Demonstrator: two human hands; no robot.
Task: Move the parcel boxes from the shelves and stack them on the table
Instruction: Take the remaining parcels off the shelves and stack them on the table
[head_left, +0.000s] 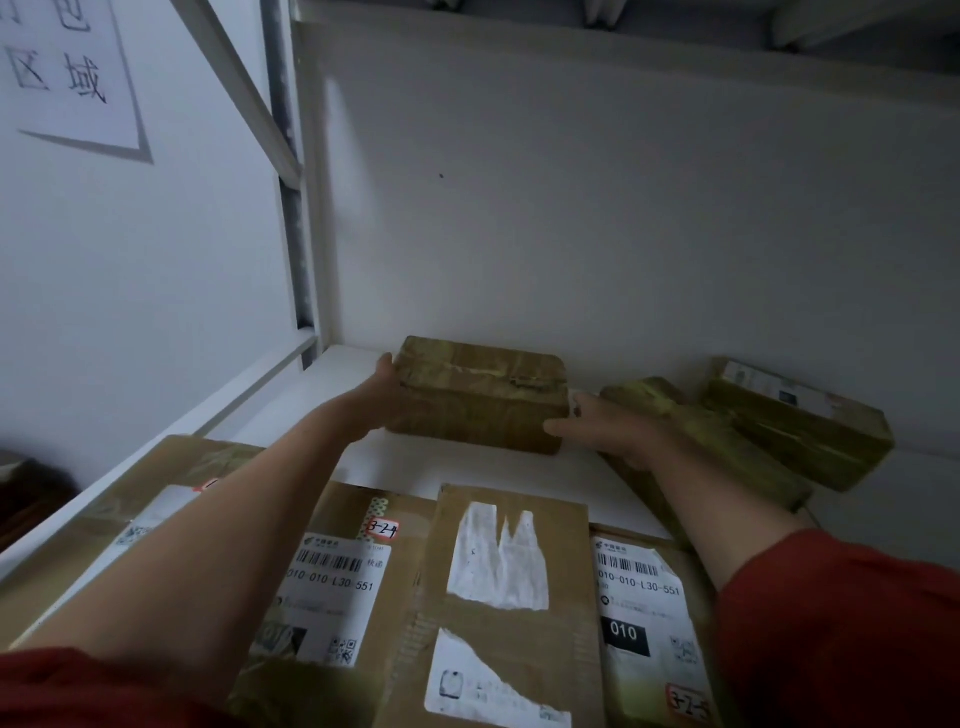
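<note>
Parcel boxes (332, 587) with printed labels line the white shelf (467, 467) at 6 o'clock. One taped parcel box (478, 400) sits mid-frame near the back wall, with two more taped boxes (795, 421) at its 3 o'clock. Your left hand (382, 395) meets its 9 o'clock end, fingers hidden, spread untellable; your right hand (608, 426) grips its 3 o'clock end, thumb stretched along the front.

The light is dim, soft and slightly grey-blue, without glare. The back wall (623, 234) is palest at the left and darkens under the upper shelf (519, 31). The taped box (478, 400) throws only a weak shadow on the shelf board (441, 467). The wide lens tilts the shelf post (298, 234), and the red sleeves (857, 623) at the lower corners are blurred.
</note>
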